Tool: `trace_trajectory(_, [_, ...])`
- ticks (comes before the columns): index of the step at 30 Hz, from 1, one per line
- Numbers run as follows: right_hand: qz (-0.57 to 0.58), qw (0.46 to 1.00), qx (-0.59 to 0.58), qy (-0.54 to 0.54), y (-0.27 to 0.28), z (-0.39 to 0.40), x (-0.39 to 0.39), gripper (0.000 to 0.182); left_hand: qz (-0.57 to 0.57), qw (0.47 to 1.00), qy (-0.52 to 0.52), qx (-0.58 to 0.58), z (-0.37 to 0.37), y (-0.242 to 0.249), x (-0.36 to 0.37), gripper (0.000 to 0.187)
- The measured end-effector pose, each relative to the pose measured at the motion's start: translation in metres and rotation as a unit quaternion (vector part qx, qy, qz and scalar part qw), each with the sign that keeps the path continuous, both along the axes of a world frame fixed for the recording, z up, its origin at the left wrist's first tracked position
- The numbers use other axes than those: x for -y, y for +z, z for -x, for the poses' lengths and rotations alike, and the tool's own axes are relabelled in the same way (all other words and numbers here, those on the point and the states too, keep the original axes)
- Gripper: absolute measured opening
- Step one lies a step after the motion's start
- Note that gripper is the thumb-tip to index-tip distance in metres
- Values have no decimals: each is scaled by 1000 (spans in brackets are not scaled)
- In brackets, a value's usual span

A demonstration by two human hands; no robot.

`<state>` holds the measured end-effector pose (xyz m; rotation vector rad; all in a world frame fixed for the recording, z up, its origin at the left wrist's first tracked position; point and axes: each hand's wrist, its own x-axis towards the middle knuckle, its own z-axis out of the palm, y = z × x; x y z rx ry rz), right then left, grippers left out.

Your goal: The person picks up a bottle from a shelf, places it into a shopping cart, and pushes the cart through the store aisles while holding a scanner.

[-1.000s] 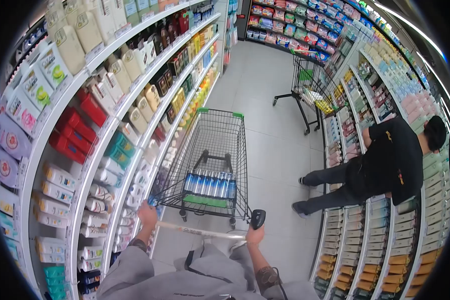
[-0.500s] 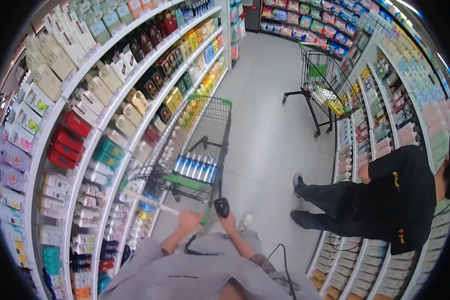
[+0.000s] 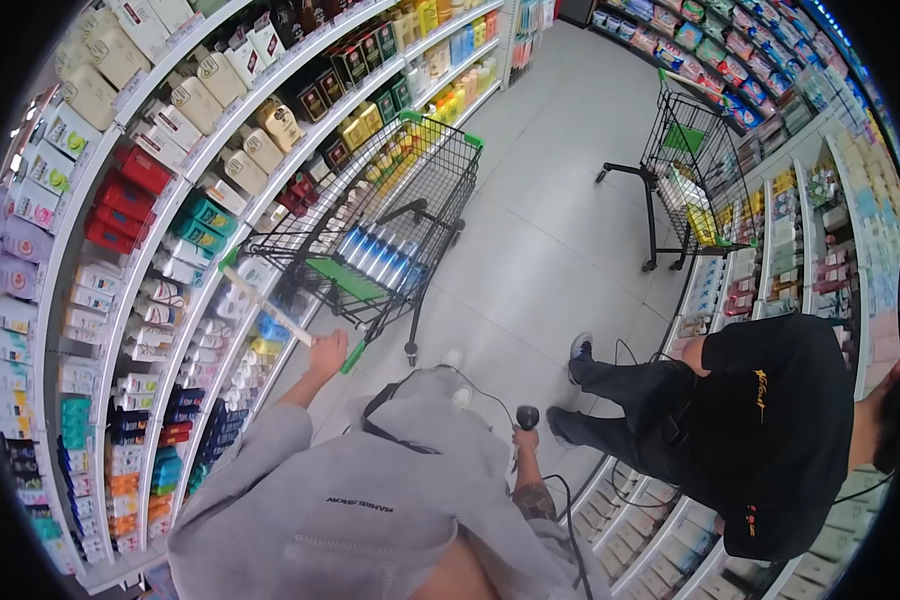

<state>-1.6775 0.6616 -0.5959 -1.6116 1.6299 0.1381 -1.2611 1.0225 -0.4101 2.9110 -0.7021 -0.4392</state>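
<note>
My left hand (image 3: 328, 355) is closed around the pale handle bar (image 3: 270, 308) of a black wire shopping cart (image 3: 435, 185) with green trim. Low in that cart, a row of blue-and-white bottles or cans (image 3: 380, 258) stands behind the green flap (image 3: 345, 278). Down by my right side, away from the cart, my right hand (image 3: 526, 440) grips a black handheld device (image 3: 527, 416) with a rounded head. A dark cable runs close to that hand and along my forearm.
Shelves of boxed and bottled toiletries (image 3: 140, 215) line the left side. A person in black (image 3: 780, 430) stands to the right, beside more shelves (image 3: 660, 540). Ahead on the right is a second cart (image 3: 685, 165) holding a yellow package (image 3: 702, 226). Grey tiled floor (image 3: 540, 190) runs between.
My right hand has dropped from beside the cart handle to my right side, still holding the black device. The cart has swung, its handle now further left and higher in view.
</note>
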Motion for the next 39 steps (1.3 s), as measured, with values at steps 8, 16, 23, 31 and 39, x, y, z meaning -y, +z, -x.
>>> trace_trajectory(8, [-186,972,-75,-121,138,13,2,30,58,983,172,-8,5,35,78,53])
trace_trajectory(16, [-155,980,-117,37,157,-74,84,32,-15,988,88,-122,-7,43,101,91])
trace_trajectory(23, [67,959,-29,275,147,-262,129,33,-37,984,67,-162,-18,32,131,86])
trace_trajectory(31, [121,756,254,592,222,-530,113,49,2,978,92,-188,-27,24,193,77])
trace_trajectory(39, [68,655,24,752,177,-599,130,55,52,964,105,-237,-64,30,245,70])
